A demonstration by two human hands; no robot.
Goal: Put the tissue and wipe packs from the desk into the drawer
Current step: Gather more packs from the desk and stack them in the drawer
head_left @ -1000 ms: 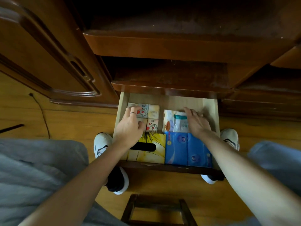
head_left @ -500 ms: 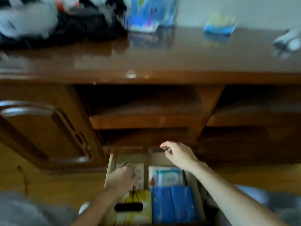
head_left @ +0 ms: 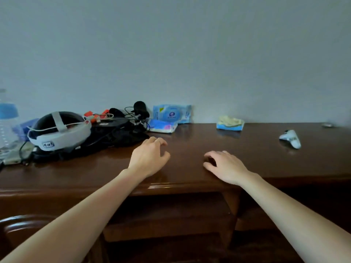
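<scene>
Beyond both hands, at the far edge of the desk [head_left: 190, 168] against the wall, lay the packs not yet put away. Straight ahead of the left hand [head_left: 150, 158] a blue wipe pack [head_left: 171, 113] stood propped against the wall, its long axis running left to right, and just in front of it, overlapping its lower left corner, a flatter blue-and-pink tissue pack [head_left: 163, 127] lay on the wood, also lengthwise across the view. Farther right, ahead of and slightly outboard of the right hand [head_left: 225, 166], sat a small yellow-and-blue pack [head_left: 230, 123], well apart from the other two. The left hand was the nearer one to the pair of blue packs; the right hand was nearer the yellow one, so each likely had its own target. Both hands were empty: the left hovered above the desktop with fingers loosely curled, a ring showing, gripping nothing; the right hung palm-down with relaxed, slightly bent fingers low over the wood, and whether its fingertips touched the surface could not be told. To the left hand's outer side sat a headset [head_left: 58, 130] amid dark cables, close beside the blue packs; far to the right lay a white controller [head_left: 290, 138]. The drawer was out of view.
</scene>
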